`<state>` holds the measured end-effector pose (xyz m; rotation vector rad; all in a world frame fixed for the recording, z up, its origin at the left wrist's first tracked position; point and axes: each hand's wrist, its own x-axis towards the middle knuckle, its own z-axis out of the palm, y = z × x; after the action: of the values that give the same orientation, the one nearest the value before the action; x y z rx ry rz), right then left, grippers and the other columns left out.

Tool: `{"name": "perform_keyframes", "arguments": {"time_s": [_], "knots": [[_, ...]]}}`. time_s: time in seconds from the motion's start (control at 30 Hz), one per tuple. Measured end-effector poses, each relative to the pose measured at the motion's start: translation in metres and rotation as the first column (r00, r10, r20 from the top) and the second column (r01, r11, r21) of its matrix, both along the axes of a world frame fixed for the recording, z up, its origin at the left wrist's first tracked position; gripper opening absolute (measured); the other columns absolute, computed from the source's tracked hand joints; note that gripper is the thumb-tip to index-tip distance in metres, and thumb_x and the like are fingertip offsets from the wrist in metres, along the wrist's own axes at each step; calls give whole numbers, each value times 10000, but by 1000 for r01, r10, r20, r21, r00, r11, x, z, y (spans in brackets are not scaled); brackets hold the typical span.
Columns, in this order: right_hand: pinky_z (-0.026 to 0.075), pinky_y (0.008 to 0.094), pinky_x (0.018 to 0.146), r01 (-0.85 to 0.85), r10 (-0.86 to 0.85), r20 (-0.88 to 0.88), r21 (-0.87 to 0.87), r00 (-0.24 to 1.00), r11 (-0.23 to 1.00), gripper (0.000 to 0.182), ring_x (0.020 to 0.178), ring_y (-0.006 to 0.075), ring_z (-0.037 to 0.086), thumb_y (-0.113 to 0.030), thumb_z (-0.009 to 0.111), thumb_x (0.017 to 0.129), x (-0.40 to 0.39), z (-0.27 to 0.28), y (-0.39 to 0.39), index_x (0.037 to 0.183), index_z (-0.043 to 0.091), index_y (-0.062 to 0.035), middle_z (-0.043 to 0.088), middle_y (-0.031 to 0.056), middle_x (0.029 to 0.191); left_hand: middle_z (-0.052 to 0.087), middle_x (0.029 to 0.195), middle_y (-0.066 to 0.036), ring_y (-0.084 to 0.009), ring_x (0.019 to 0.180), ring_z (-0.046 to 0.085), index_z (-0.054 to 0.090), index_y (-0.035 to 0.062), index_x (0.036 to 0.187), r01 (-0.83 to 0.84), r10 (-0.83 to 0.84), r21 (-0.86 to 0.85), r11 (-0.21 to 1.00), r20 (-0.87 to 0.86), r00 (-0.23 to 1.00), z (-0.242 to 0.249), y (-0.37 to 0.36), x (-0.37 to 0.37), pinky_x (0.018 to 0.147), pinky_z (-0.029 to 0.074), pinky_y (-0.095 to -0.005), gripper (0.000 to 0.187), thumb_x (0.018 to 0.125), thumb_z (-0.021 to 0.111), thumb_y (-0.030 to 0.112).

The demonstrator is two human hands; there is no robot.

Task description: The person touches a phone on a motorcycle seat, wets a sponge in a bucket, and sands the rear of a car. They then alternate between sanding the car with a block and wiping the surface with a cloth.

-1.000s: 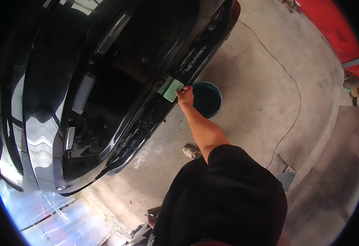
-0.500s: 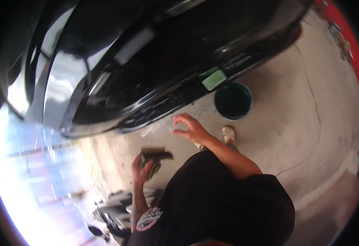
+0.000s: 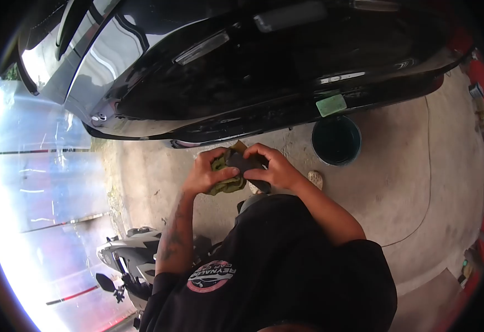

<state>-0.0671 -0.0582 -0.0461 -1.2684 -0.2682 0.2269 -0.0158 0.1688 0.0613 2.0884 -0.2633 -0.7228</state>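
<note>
In front of my waist both hands meet over a sheet of sandpaper, dark grey on its face with a brown back showing at the top. My left hand grips a crumpled green cloth and holds the sheet's near edge under its thumb. My right hand pinches the other side of the sheet between thumb and fingers. The sheet looks bent or folded; its underside is hidden. Just beyond the hands is the lower edge of a glossy black car panel.
A pale green block rests on the car's lower ledge, above a dark bucket of liquid on the concrete floor. A thin cable runs along the floor at right. A motorcycle stands at lower left.
My left hand has come up and inward with the cloth and sandpaper. My right hand, empty and spread before, has closed on the sandpaper. The view has turned, so the car sits more level.
</note>
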Motion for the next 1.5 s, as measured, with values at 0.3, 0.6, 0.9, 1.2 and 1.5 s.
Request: {"name": "perform_keyframes", "arguments": {"time_s": [0.3, 0.6, 0.9, 1.2, 1.5], "knots": [[583, 370, 965, 277, 20, -381, 706, 924, 651, 525, 1121, 269, 707, -282, 578, 1077, 28, -18, 127, 1530, 452, -49, 678, 208, 1298, 690, 1237, -161, -262, 1105, 704, 526, -5, 1453, -282, 64, -569, 772, -373, 926, -73, 155, 58, 990, 575, -397, 735, 989, 642, 553], [598, 316, 877, 413, -136, -413, 714, 901, 565, 535, 1032, 202, 707, -367, 518, 1107, 17, -17, 198, 1529, 461, -43, 678, 188, 1297, 710, 1113, -108, -195, 987, 703, 616, -7, 1320, -188, 13, -531, 826, -316, 949, -68, 197, 75, 892, 587, -339, 480, 917, 768, 204], [562, 288, 859, 523, -278, -491, 481, 826, 703, 434, 985, 123, 672, -281, 633, 1078, 15, -17, 221, 1445, 533, -72, 697, 84, 1220, 702, 1066, -71, -155, 946, 685, 627, 16, 1204, -240, 87, -589, 772, -277, 957, -44, 170, 67, 867, 580, -328, 360, 900, 786, 127], [536, 285, 910, 729, -568, -458, 416, 684, 544, 354, 1055, 113, 658, -149, 657, 1062, 13, -31, 207, 1383, 546, -49, 710, 71, 1203, 704, 1115, -124, -225, 995, 713, 710, -2, 1203, 389, -310, -70, 919, 481, 820, -21, 90, 60, 886, 567, -335, 422, 798, 815, 55], [561, 272, 789, 767, -585, -530, 578, 613, 280, 303, 907, 118, 679, -273, 608, 1089, -26, -29, 156, 1323, 562, -86, 732, 100, 1195, 696, 1075, -95, -346, 922, 739, 756, 134, 1155, 629, -606, 269, 730, 680, 413, 44, 9, 56, 752, 609, -439, 391, 772, 831, 104]]}}
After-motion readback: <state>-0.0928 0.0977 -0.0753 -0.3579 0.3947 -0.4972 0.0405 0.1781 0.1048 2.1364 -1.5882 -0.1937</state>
